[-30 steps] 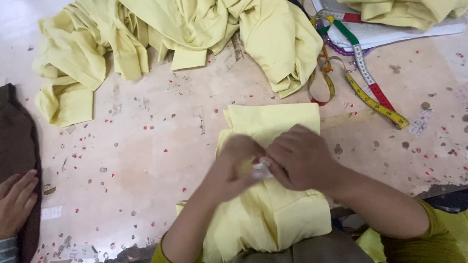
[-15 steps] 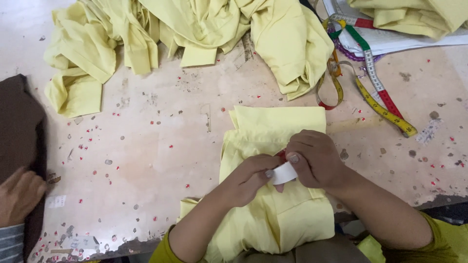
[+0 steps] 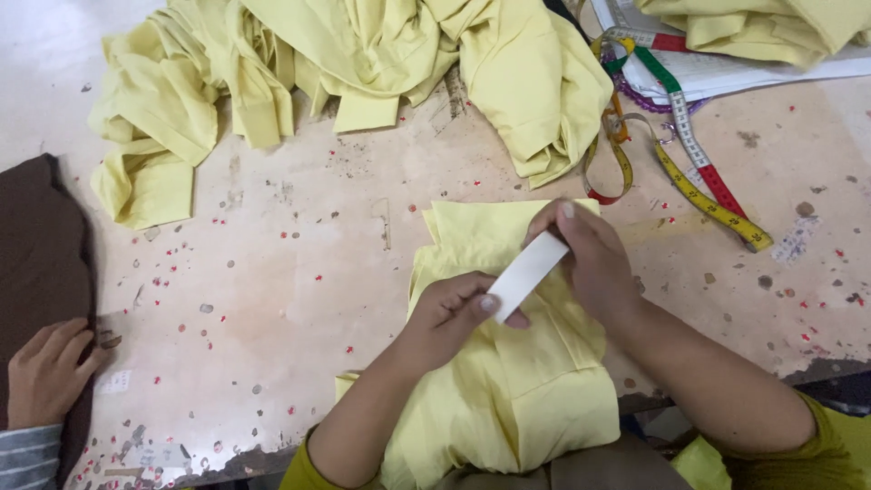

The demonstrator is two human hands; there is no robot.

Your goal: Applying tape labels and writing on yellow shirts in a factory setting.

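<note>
Worn, paint-flecked table (image 3: 272, 299) fills the frame. At centre, your left hand (image 3: 449, 313) and right hand (image 3: 590, 259) pinch the two ends of a white strip (image 3: 526, 270), stretched flat above the folded yellow cloth (image 3: 508, 381). Further out, a heap of yellow cloth (image 3: 363, 63) lies along the top, a measuring tape (image 3: 689, 154) at upper right, another person's hand (image 3: 45, 372) at lower left.

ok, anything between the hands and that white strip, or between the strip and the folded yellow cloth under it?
Nothing visible. The left hand and right hand already pinch the white strip at its two ends, directly above the folded yellow cloth. The measuring tape lies off to the right.
</note>
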